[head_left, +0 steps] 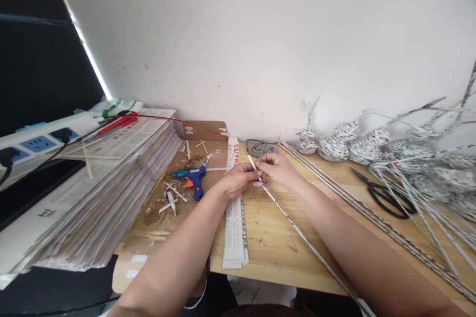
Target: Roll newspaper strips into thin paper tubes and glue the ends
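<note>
A long thin rolled paper stick [293, 225] runs from between my hands down to the lower right. My left hand [241, 179] pinches it near its upper end. The fingers of my right hand [277, 168] are closed on the same end, just right of the left ones. Under and beside my left hand lies a stack of newspaper strips [235, 237] on the wooden table [275, 257]. A blue glue gun [196, 181] rests on brown cardboard [148, 218] to the left, among white paper scraps [171, 203].
A tall newspaper stack [115, 198] with a power strip [40, 143] stands at left. Long paper sticks [357, 205], black scissors [390, 198] and woven paper pieces [334, 148] lie at right. A grey cloth [261, 147] is by the wall.
</note>
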Available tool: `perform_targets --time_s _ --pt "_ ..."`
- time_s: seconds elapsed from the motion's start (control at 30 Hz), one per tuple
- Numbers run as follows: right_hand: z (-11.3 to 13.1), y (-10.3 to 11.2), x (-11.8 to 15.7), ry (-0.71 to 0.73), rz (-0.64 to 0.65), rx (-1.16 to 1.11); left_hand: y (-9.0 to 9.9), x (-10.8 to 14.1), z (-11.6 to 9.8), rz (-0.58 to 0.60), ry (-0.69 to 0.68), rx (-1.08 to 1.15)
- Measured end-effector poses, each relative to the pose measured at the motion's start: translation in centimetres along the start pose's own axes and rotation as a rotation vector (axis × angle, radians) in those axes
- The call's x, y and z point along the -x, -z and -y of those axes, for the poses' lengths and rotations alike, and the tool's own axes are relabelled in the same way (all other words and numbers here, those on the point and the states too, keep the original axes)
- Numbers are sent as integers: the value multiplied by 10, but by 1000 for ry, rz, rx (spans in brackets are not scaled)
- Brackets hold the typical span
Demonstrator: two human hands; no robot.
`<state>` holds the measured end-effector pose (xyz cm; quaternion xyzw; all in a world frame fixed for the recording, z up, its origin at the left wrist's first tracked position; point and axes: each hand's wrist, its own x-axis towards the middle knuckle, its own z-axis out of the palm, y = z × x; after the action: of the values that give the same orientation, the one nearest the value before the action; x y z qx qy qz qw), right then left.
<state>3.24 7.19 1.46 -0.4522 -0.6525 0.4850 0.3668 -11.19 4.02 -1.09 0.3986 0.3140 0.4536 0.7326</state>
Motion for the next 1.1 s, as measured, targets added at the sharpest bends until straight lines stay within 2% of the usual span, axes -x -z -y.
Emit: perform_targets --time_s 0.17,0.4,0.6,0.8,0.93,1.1 --pt "-8 -1 -4 -55 17 -158 -4 0 -2 -82 23 -7" --pt "-4 1 -2 -95 -54 -170 -9 0 -2 -240 -2 47" --pt "-1 1 0 -91 -14 -218 -10 0 -1 -229 -8 46" --pt "-1 0 0 -69 -41 -224 -10 -2 -1 -197 -7 80" --pt "-2 2 0 -71 -39 -255 -11 -2 -1 -227 -22 127" --pt "-5 3 -2 -153 32 -374 -12 -1 -1 -203 -4 172"
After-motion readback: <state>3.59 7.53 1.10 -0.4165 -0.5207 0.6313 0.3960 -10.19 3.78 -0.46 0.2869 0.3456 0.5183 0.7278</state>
